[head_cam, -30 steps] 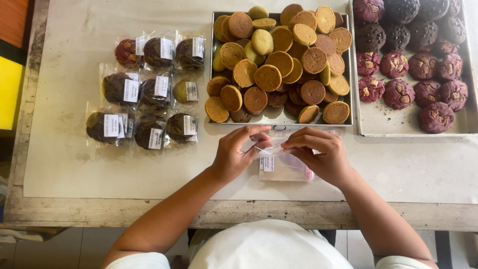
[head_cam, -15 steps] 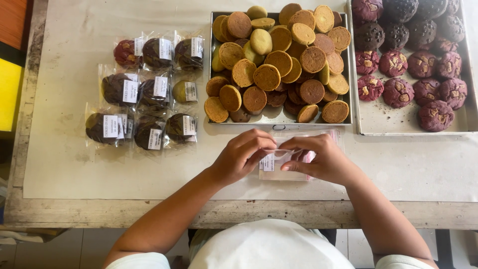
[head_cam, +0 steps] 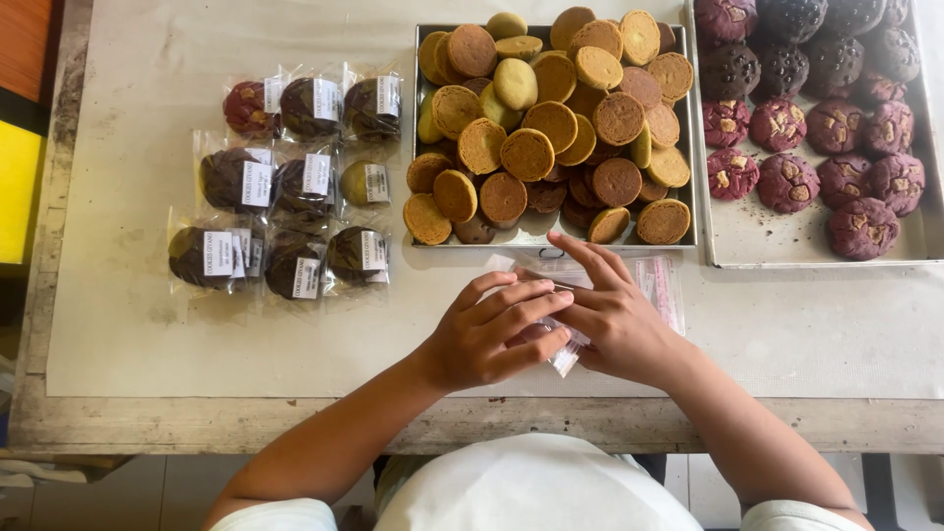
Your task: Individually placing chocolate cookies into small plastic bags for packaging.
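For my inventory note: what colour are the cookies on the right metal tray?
The cookies on the right metal tray are reddish purple and dark brown; head view.

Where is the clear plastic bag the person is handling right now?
In the head view, the clear plastic bag lies on the table just below the tray of brown cookies, held between the left hand and right hand.

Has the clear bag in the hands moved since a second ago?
Yes. The clear bag has come down the picture, away from the tray of brown cookies toward the table's near edge, between both hands.
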